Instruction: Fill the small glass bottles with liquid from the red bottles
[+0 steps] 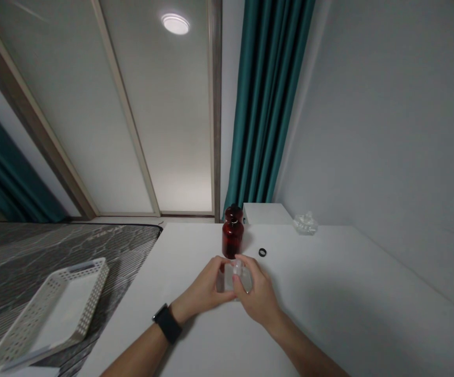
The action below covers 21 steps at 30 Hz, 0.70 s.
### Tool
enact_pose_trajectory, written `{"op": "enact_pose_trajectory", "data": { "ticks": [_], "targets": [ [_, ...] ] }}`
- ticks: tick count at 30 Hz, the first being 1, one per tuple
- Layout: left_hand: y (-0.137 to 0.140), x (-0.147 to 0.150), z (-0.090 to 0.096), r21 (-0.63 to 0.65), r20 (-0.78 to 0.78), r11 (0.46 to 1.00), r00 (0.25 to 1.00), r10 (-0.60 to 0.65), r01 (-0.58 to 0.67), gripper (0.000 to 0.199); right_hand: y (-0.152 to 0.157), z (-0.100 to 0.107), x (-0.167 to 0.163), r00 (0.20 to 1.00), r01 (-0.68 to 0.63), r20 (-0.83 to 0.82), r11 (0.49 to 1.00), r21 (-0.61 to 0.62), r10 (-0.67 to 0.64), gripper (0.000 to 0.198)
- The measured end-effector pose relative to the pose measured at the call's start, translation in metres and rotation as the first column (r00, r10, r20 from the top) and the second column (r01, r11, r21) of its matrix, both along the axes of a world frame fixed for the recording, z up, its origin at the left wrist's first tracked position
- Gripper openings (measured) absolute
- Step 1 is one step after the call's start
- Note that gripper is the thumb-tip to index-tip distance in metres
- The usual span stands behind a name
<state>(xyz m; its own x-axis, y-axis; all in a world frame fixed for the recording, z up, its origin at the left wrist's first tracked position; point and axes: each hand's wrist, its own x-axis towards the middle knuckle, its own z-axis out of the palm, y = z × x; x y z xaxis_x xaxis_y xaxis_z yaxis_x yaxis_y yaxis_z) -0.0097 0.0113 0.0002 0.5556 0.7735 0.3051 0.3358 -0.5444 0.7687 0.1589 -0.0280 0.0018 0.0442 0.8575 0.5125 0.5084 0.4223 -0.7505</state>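
A small clear, see-through container [228,280], which looks like a bottle, is between my two hands just above or on the white table. My left hand [207,285] is curled round its left side, thumb in front and fingers behind; a dark watch is on that wrist. At its upper right, my right hand [259,293] closes thumb and fingers about a small whitish translucent piece [237,267], perhaps its stopper. Fingers cover much of both. Right behind my hands stands a dark red glass bottle [232,238] with a rounded stopper on top.
On the white table [329,303], a black ring [262,252] lies right of the red bottle. A white box [268,213] and crumpled clear plastic [305,223] are at the far edge. A white perforated basket [56,309] sits lower left, beyond the table edge. A wall borders the right.
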Motion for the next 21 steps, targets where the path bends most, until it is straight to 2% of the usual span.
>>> {"op": "enact_pose_trajectory", "data": {
  "ticks": [4,10,17,21],
  "targets": [
    [0.0,-0.001,-0.002,0.003,-0.004,1.0,1.0,0.009,-0.008,0.05,0.0,0.002,0.008,0.996,-0.075,0.058,0.997,0.013,0.074,0.042],
    [0.0,-0.003,-0.001,-0.028,-0.033,1.0,0.999,0.002,-0.003,0.055,0.002,0.007,0.03,0.948,-0.304,0.08,0.951,-0.046,0.307,0.055],
    [-0.002,-0.002,0.007,-0.069,-0.031,0.998,0.999,0.009,-0.011,0.056,0.01,-0.004,0.03,0.96,-0.28,-0.032,0.949,-0.146,0.279,0.067],
    [-0.002,-0.003,0.007,-0.072,-0.028,0.997,1.0,0.011,-0.013,0.056,0.01,-0.003,0.028,0.944,-0.326,-0.106,0.93,-0.169,0.312,0.07]
  ]
}}
